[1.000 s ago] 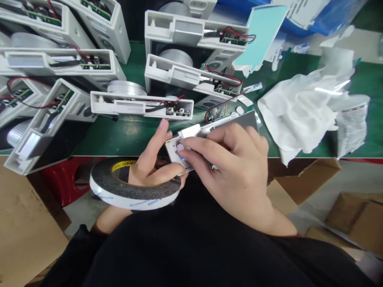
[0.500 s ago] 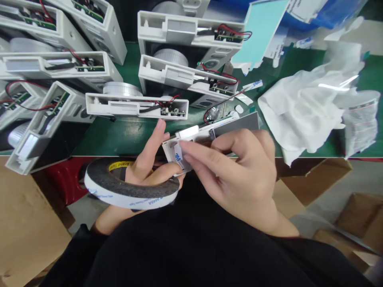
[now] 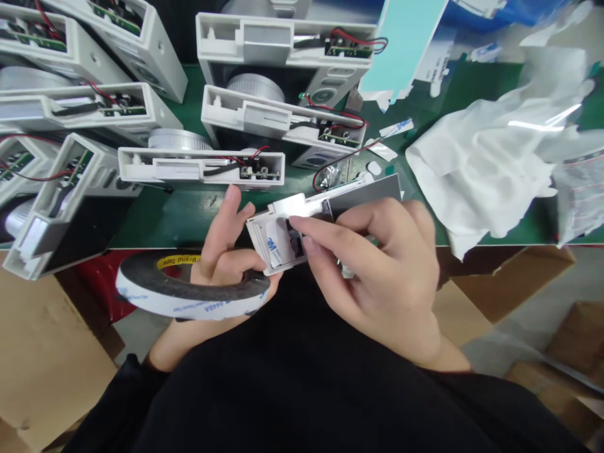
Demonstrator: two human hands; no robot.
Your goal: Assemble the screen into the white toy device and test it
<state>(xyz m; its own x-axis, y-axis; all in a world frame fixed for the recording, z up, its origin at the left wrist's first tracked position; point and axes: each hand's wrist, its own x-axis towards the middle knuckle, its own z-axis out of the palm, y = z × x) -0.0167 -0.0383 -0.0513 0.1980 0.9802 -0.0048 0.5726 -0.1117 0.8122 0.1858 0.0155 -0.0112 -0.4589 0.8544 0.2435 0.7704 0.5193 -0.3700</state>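
right now a long white plastic housing (image 3: pixel 278 242) sits in both hands, just off the edge of the green workbench (image 3: pixel 160 217), its long axis slanting up to the right. the right hand (image 3: pixel 382 283) is nearer, fingers pinched narrow on a printed adhesive backing (image 3: pixel 272 250) at its end. the left hand (image 3: pixel 221 251) cradles that end, a roll of foam tape (image 3: pixel 189 288) looped over it.

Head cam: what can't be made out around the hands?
Head view only:
- Back of the white plastic part: hidden by the left hand and right hand.
- Print on its adhesive strip: partly covered by fingers, too small to read fully.
- Label inside the tape roll: partly hidden by the roll's wall.
- Circuit board components: too small to identify.
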